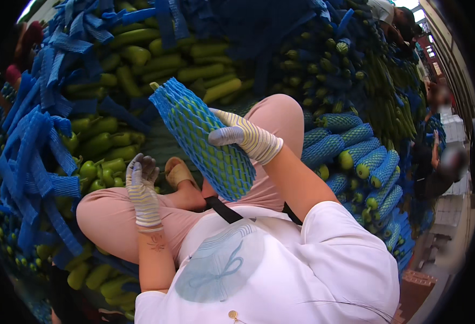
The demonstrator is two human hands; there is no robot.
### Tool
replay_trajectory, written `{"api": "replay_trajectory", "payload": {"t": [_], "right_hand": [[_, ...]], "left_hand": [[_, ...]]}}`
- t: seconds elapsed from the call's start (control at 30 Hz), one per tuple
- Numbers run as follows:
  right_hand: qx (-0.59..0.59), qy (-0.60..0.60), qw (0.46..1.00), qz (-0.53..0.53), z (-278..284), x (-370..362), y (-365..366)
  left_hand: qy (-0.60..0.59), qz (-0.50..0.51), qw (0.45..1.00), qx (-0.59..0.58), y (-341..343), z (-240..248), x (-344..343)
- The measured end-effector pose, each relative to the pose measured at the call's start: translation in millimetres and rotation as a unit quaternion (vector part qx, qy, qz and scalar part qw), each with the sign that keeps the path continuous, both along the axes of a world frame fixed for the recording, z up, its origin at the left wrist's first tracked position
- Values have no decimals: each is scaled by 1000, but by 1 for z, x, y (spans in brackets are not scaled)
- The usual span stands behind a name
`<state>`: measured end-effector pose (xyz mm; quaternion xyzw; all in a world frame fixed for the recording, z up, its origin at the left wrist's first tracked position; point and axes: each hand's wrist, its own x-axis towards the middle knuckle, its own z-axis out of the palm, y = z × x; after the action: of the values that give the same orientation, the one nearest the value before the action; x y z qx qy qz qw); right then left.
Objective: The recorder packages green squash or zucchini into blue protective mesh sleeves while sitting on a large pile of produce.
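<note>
Viewed from my remote station, the work stands partway, in my judgement. Done: the green gourd (207, 146) in hand wears its net sleeve along nearly its whole visible length, and a pile of sleeved gourds (385, 167) lies at 3 o'clock, their round green ends facing mostly toward 5 o'clock. Left: many bare gourds (199, 73) lie heaped at 11 o'clock, with more at 9 and at 7. Loose blue net sleeves (29, 146) hang and lie tangled from 9 to 10 o'clock, so neither stock appears near its end. I cannot count either heap; the rows at 1 o'clock are too dim for me to grade.

Item in hand: the gourd is held just short of the dial's centre, above the lap, tilted with its stem (154, 86) toward 10 o'clock and its broad end toward 5. The netting is stretched into open diamonds over the body, green showing through, and sits closer and denser by the stem, which pokes out. I see no tear (the underside is hidden from me).

Hands: the right hand (243, 135) grasps the gourd's side, thumb across the mesh, most of its fingers out of sight. The left hand (143, 189), at 8 o'clock, is released and visibly empty, fingers raised and loosely curled. Both wear striped gloves.
</note>
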<state>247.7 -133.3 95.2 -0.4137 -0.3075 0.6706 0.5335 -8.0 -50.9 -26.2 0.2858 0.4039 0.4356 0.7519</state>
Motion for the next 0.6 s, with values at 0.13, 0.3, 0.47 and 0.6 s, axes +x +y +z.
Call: {"api": "replay_trajectory", "payload": {"t": [0.13, 0.3, 0.47, 0.6], "right_hand": [[54, -143, 978, -140, 60, 48, -84], [-16, -229, 895, -383, 60, 118, -201], [-178, -81, 763, -616, -29, 131, -282], [-439, -185, 686, -550, -90, 119, -322]], "left_hand": [[6, -45, 998, 41, 2, 6, -1], [7, -88, 996, 32, 3, 3, 8], [14, -105, 994, 27, 4, -12, 3], [32, -103, 994, 10, 1, -18, -2]]}}
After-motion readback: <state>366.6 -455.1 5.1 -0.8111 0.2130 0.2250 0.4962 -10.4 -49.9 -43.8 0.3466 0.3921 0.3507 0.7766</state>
